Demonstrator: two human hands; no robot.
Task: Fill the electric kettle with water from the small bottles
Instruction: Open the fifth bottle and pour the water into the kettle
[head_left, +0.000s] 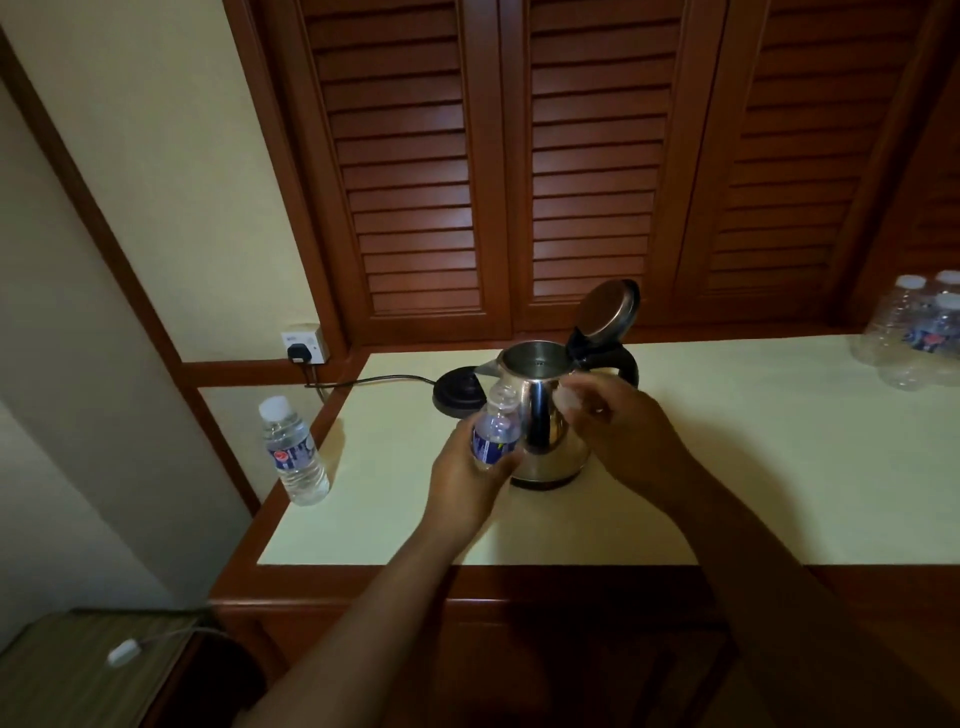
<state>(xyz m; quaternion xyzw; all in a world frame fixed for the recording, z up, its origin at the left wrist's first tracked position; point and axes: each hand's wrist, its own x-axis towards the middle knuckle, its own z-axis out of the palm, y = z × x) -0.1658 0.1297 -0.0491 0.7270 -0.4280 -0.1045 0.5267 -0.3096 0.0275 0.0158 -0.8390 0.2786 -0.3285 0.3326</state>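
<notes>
Far left of the gripped bottle, well apart: a sealed small bottle (292, 451) stands upright w/ white cap on, near the counter (727, 467) edge. Behind it a wall socket (305, 347) w/ plug in, cord running to the black kettle base (460, 396), which sits just behind-left of the grip w/ no kettle on it.

Left hand (467, 478) is wrapped round the lower body of an open bottle (496, 431), fingers curled over the blue label; neck is uncapped and sits just beside the kettle (545, 415) wall, below the rim. Bottle approx upright, not yet tipped.

Right of the grip: kettle stands on the counter, lid (608, 312) flipped up, mouth open. Right hand (613, 431) hovers by the kettle's right side, fingertips pinching something small and pale, prob the cap, too blurred to be sure.

Far right: a cluster of bottles (914, 332) near the counter's end; they look empty, can't confirm.

Risks: neck is below the rim, so tipping too early sends water down the steel wall onto the counter and toward the base/cord. Thin bottle squeezed hard could spurt. Nothing steadies the kettle, so a knock from the bottle could shift it
</notes>
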